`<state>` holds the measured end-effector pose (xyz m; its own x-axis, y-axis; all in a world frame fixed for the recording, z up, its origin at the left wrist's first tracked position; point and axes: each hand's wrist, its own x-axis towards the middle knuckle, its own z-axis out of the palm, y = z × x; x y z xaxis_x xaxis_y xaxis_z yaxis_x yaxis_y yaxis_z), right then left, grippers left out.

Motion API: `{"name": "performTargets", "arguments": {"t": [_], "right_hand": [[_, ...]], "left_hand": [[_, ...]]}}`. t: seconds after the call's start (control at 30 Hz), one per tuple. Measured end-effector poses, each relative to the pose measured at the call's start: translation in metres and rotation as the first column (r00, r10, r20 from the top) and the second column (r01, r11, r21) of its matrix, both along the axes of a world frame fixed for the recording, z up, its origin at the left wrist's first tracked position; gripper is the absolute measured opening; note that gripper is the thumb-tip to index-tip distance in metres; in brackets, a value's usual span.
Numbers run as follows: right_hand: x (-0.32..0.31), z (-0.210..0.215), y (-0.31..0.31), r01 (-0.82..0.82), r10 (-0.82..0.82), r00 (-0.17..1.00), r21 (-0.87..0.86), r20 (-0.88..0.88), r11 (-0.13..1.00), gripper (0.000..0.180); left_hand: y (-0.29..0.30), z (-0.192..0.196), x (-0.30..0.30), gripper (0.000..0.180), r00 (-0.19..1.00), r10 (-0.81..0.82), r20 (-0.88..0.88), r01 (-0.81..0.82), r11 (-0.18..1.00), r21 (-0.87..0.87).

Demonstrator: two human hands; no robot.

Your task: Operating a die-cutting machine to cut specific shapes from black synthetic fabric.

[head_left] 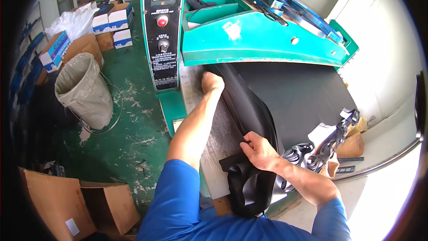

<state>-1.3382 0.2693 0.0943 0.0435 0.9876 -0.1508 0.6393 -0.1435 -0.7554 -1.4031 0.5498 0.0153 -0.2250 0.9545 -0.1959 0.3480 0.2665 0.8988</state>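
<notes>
Green workshop floor (129, 138) behind; on the press table (223, 138), a smooth black sheet (290, 93) runs lengthwise under the teal press (263, 35). Left hand (211, 82) presses its far edge; right hand (258, 149) pinches the near fold.

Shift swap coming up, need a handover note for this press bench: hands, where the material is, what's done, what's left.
Left hand: fingers closed, pressing the far edge of the black sheet near the mouth of the green press machine.
Right hand: gripping the folded near edge of the same sheet, at the bench front.
Sheet lies across the worn bench top, its far part under the machine head and one side folded up; its near end hangs over the bench edge.
Done: sheet is on the bench.
Left: it is not yet flat; the fold is held by both hands.
Black cut offcuts lie on the right.
</notes>
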Motion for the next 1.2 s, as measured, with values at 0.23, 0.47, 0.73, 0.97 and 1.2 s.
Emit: {"name": "performTargets", "arguments": {"t": [0.23, 0.47, 0.73, 0.97, 1.2], "right_hand": [[-0.048, 0.028, -0.010, -0.084, 0.095, 0.988, 0.092, -0.125, 0.992, 0.011], [-0.019, -0.014, -0.001, -0.069, 0.065, 0.997, 0.166, 0.031, 0.984, 0.021], [0.071, 0.021, -0.034, 0.221, -0.384, 0.906, 0.575, 0.178, 0.788, 0.033], [0.039, 0.012, -0.048, 0.206, -0.151, 0.946, 0.172, -0.286, 0.963, 0.039], [0.170, 0.004, -0.068, 0.384, -0.642, 0.742, 0.664, 0.192, 0.642, 0.027]], "left_hand": [[0.005, -0.012, -0.045, 0.021, 0.997, -0.069, 0.024, 0.062, 0.971, 0.231], [-0.056, -0.008, -0.035, 0.028, 0.932, -0.295, -0.210, 0.334, 0.925, 0.182], [-0.242, 0.001, -0.048, 0.023, 0.682, -0.505, 0.529, 0.568, 0.822, 0.052], [-0.286, 0.017, -0.050, 0.038, 0.632, -0.381, 0.674, 0.621, 0.770, -0.147], [-0.303, 0.004, -0.086, 0.048, 0.615, -0.301, 0.729, 0.524, 0.847, -0.092]]}}
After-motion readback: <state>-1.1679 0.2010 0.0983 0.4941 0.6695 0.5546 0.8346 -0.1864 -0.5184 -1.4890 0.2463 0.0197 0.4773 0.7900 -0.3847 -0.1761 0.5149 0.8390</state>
